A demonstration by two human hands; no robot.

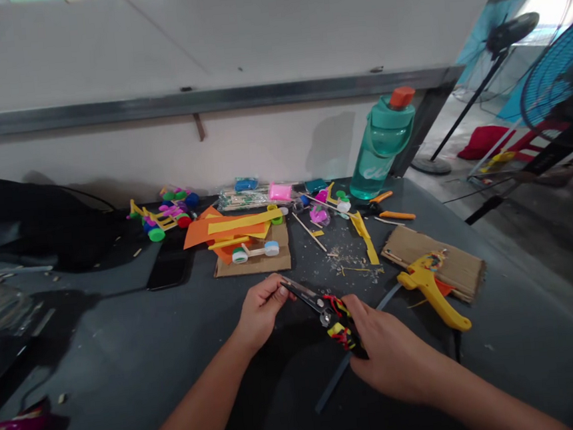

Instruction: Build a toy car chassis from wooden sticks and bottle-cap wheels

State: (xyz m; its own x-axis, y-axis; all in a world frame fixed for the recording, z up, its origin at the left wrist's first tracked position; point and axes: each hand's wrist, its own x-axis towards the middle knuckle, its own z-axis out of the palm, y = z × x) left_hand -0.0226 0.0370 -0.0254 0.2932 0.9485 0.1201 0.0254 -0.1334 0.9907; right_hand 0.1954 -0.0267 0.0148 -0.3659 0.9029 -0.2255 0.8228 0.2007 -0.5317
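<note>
tool grip (339, 324): red, yellow, black bands (rather loud) | bottle (384, 149): teal, orange cap (402, 97) | glue gun (431, 296): yellow

The head-worn view looks forward and down from above the near edge of the dark work table (97, 345), close behind the left hand (262, 311) and right hand (391, 346), which sit low in the frame. It faces the table's far edge and the white wall (162, 165) behind it, with a blue fan (555, 77) beyond the table's right edge.

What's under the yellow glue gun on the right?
The yellow glue gun lies partly on brown cardboard and orange paper, its handle on the dark tabletop. What's directly beneath it is covered.
</note>
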